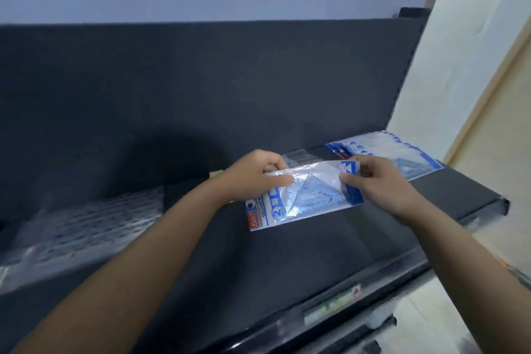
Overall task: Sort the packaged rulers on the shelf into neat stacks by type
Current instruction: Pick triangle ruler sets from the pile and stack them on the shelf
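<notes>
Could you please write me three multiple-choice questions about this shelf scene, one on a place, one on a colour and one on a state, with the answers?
1. Where on the shelf does the stack of blue-and-white packets lie?
A) at the far right end
B) at the left end
C) hanging off the front edge

2. What colour is the set square inside the held packet?
A) red
B) clear blue
C) yellow

3. How is the held packet supported?
A) by one hand alone
B) lying free on the shelf
C) gripped by both hands

Answers:
1 A, the stack sits beside the cream wall at the right.
2 B, the triangle shows pale blue through the plastic.
3 C, the left hand pinches its left end and the right hand pinches its right end.
</notes>
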`<action>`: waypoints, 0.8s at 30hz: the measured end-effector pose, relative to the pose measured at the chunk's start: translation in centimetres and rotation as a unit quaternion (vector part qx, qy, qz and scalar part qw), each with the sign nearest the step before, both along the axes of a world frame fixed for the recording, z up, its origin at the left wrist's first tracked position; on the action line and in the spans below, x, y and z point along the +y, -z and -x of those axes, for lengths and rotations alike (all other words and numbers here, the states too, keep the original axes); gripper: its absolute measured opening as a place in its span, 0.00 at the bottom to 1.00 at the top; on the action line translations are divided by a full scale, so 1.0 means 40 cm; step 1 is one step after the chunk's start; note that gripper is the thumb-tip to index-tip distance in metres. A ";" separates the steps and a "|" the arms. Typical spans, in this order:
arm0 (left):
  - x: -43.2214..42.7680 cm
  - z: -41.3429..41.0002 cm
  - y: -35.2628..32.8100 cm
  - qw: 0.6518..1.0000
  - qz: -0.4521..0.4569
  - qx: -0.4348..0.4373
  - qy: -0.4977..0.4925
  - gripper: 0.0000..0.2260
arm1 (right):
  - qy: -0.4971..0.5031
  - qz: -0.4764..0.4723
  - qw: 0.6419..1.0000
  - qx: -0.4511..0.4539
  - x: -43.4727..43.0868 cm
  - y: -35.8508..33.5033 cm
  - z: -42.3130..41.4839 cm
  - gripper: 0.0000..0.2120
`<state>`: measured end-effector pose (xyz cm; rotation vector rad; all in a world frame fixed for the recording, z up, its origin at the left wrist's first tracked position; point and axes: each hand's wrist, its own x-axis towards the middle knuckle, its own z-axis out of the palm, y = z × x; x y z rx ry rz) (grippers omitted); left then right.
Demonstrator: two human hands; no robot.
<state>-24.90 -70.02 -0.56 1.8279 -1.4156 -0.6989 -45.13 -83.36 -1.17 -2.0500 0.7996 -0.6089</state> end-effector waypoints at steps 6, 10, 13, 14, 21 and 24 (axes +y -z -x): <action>-0.277 0.271 0.017 0.997 -0.024 -0.067 0.014 0.06 | 0.030 0.028 0.999 0.024 -0.232 0.014 0.285 0.07; -0.428 0.389 0.033 0.997 -0.017 -0.076 -0.011 0.05 | 0.045 0.026 0.998 0.023 -0.382 0.015 0.393 0.04; -0.502 0.438 0.041 0.995 -0.022 -0.086 -0.046 0.06 | 0.024 0.000 0.999 0.033 -0.473 0.019 0.420 0.24; -0.522 0.444 0.045 0.994 -0.027 -0.087 -0.060 0.06 | 0.015 0.002 0.999 0.039 -0.500 0.021 0.420 0.31; -0.646 0.408 0.082 0.967 -0.082 -0.188 -0.150 0.07 | -0.026 0.117 0.985 0.125 -0.640 0.077 0.332 0.43; -0.682 0.390 0.105 0.950 -0.159 -0.210 -0.170 0.11 | -0.090 0.182 0.960 0.193 -0.690 0.113 0.279 0.31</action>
